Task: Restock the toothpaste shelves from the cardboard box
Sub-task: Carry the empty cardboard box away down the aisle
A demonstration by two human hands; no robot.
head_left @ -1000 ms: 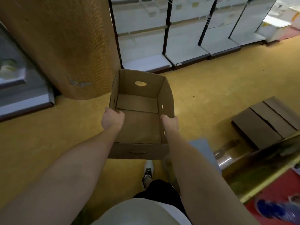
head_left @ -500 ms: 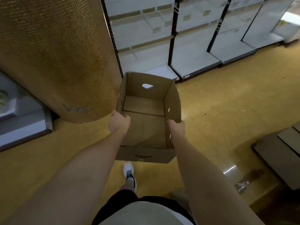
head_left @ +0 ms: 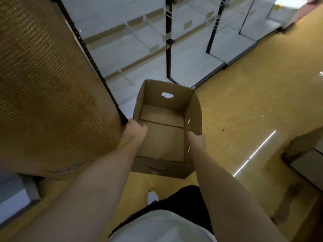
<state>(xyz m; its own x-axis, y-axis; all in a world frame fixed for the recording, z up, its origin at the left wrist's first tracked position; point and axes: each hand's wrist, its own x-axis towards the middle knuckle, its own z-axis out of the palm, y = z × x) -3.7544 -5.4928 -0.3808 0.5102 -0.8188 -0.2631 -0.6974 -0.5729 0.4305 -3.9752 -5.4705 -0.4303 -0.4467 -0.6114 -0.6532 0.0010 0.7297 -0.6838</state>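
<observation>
- Several white shelves run along the far side of the scene, split into bays by dark uprights; the boards that show carry only clear dividers and small price tags.
- Yellow floor fills the right and near parts of the scene, with a bright streak of light reflected on its right side.
- One broad golden mesh panel stands at the left, its lower edge near the floor and its right edge just beside the carried box.
- Low cardboard stacks sit at the right edge, partly cut off by the frame.
- Between the two forearms, held above the floor in the middle of the scene, is the cardboard box; it is open on top, nothing shows inside it, and its flat bottom flaps are bare. A hand-hole is cut in its far wall and small round holes in its right wall.
- Left hand grips the top edge of the box's left wall, fingers curled over the rim.
- Right hand grips the top edge of the right wall, thumb inside the box and fingers wrapped on the outside.
- A white shoe shows on the floor below the box, near the person's dark shorts.
</observation>
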